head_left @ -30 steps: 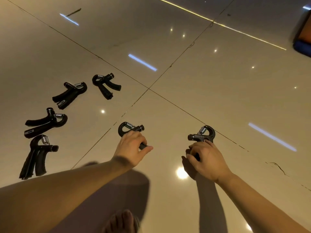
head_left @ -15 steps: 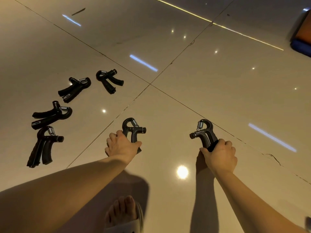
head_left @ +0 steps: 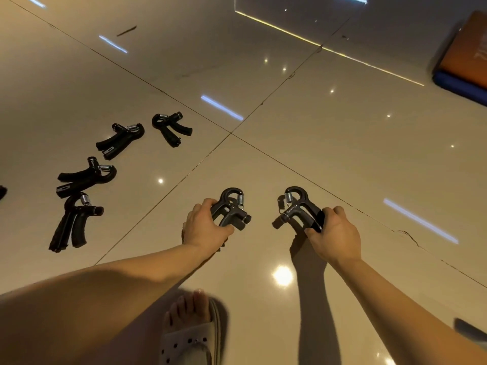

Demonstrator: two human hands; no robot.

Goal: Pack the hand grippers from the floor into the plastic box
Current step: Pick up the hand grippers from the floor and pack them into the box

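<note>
My left hand (head_left: 204, 227) grips the handles of a black hand gripper (head_left: 232, 208) just above the glossy tiled floor. My right hand (head_left: 334, 231) grips the handles of a second black hand gripper (head_left: 297, 208), its spring and hook pointing away from me. Several more black hand grippers lie on the floor to the left: one at the front (head_left: 72, 222), one behind it (head_left: 87, 176), one further back (head_left: 120, 139) and the farthest (head_left: 170, 126). No plastic box is in view.
My foot in a pale perforated slipper (head_left: 189, 335) stands on the floor (head_left: 316, 127) at the bottom centre. An orange and blue mat (head_left: 466, 56) lies at the far right edge. A dark object (head_left: 2, 192) peeks in at the left edge.
Both hands have lifted their hand grippers off the floor and drawn them closer together. The camera has tilted, so the loose grippers sit lower in view.
</note>
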